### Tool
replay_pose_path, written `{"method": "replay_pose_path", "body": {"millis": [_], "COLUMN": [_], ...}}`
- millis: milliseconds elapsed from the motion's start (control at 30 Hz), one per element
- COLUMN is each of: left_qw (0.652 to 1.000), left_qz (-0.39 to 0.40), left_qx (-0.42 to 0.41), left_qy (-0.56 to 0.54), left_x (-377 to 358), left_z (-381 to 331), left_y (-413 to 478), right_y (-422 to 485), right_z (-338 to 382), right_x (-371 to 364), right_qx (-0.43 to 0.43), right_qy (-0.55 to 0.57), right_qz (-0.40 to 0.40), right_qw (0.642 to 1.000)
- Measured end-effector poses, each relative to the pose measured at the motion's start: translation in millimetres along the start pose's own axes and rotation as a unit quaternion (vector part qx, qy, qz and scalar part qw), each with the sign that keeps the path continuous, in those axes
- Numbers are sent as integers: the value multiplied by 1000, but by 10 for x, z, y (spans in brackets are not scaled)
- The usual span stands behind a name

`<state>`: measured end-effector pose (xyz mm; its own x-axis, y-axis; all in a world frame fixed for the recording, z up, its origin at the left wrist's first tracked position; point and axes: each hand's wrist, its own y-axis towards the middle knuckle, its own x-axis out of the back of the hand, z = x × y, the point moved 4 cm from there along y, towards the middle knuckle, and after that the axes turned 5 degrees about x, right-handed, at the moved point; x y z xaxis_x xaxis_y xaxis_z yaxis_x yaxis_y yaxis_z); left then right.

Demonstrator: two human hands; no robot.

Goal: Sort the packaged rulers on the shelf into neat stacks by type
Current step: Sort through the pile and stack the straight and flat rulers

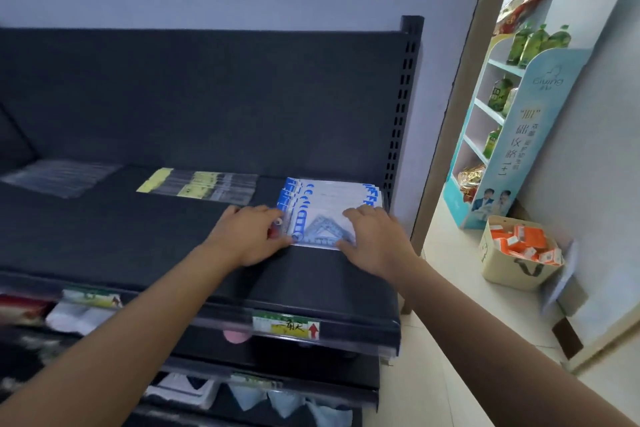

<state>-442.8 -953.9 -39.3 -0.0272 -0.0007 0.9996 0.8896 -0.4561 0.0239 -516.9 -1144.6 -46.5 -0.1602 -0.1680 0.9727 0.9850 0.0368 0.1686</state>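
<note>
While both hands are working at the right end of the dark shelf (138, 236), two other piles are already lying further left, well apart from each other: a pile of clear-sleeved rulers (62, 177) at the far left, and a fanned pile of yellow-labelled rulers (201, 185) near the middle. The left hand (249, 236) is pressing against the left edge of the blue-and-white set-square packs (332, 198). Its fingers are bending along that edge and its thumb is sitting at the near corner, though I cannot tell whether it is actually gripping the packs or only nudging them. The packs are lying at the shelf's right end, close to the upright post, overlapping in a slightly stepped fan. The right hand (377, 239) is resting on the right side of the top pack with its fingers spread and nearly flat, holding nothing, its thumb lying at the near edge.

Judging by this, the step in hand is squaring up the third pile. The next move is likely calling for both hands to push inward together so the staggered edges line up, and the yellow-labelled pile is looking in need of the same treatment.
</note>
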Motion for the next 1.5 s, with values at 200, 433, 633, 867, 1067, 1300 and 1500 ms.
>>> {"method": "replay_pose_path", "body": {"millis": [200, 433, 633, 867, 1067, 1300, 1500], "left_qw": [999, 995, 991, 984, 987, 994, 985], "left_qz": [-3, 0, -14, -33, -19, 32, 99], "left_qx": [44, 99, 134, 161, 141, 57, -26], "left_qy": [19, 16, -7, -69, -81, -82, -137], "left_x": [119, 44, -25, -59, -122, -164, -242], "left_z": [1025, 2710, 4013, 4969, 5460, 5754, 5928], "left_y": [-447, -923, -1032, -590, 9, 559, 882], "right_y": [346, 819, 1306, 1987, 2738, 3229, 3419], "right_z": [913, 2408, 3386, 3902, 4186, 4372, 4492], "right_x": [-145, -480, -745, -996, -1259, -1442, -1490], "right_qx": [29, 71, 73, 64, 75, 51, 20], "right_qy": [42, 122, 161, 162, 169, 167, 165], "right_qz": [-1, 5, 2, 24, 53, 47, 52], "right_qw": [999, 990, 984, 984, 981, 984, 985]}}
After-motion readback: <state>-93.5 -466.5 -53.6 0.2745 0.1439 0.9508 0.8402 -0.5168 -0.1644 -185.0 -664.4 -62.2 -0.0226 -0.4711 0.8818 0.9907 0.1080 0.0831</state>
